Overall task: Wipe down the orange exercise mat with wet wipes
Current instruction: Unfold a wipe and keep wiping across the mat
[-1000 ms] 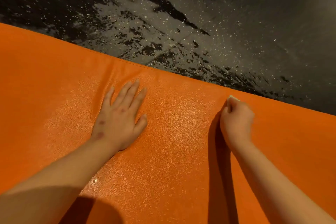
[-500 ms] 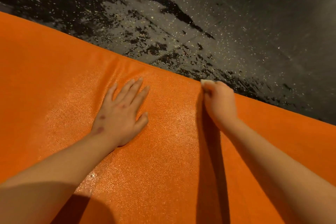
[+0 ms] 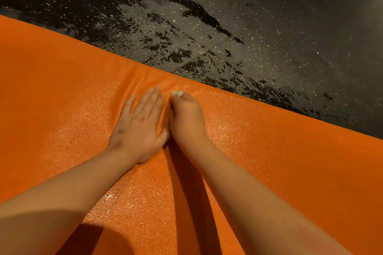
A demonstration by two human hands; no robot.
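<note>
The orange mat (image 3: 62, 93) fills the lower part of the view. Its far edge runs on a slant from upper left down to the right, with a stitched seam just inside it. Beyond that edge lies a dark speckled floor (image 3: 279, 27) with black, wet-looking patches.

The left hand (image 3: 138, 124) lies palm down on the mat, near the far edge. Its grip is wide, with the fingers straight, close together and pressed flat. The right hand (image 3: 187, 119) is just beside it on the mat, touching or nearly touching it at the thumb. Its grip is narrow, the fingers curled round a white wet wipe (image 3: 177, 93). Only a small wad of the wipe shows at the fingertips, just short of the mat's far edge.

Bare mat stretches well out to either side of the hands, and its surface glistens around them.
</note>
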